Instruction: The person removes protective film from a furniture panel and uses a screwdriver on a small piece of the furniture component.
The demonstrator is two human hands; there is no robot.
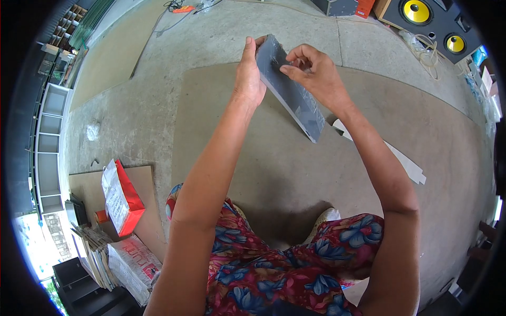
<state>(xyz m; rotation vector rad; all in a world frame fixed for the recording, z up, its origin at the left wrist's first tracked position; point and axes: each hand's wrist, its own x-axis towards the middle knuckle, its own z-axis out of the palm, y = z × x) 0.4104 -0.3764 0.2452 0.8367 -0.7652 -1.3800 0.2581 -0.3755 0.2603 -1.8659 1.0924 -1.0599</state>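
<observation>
My left hand [250, 76] grips a long, flat dark grey box [292, 92] by its upper left edge, thumb up along the side and fingers hidden behind. Shiny clear film seems to cover the box, with wrinkles catching light along its right side. It is held tilted above the floor board, its lower end pointing down to the right. Over the upper face of the box is my right hand [315, 73], fingers curled in and thumb close to the surface. Whatever lies between those fingertips is too small to make out.
A brown board [221, 158] lies under me, with a white cardboard strip [406, 163] to the right. At left stand a red and white paper bag [124, 200], stacked flat pieces and a grey shelf frame [48, 142]. Speakers with yellow cones [416, 10] stand at the upper right.
</observation>
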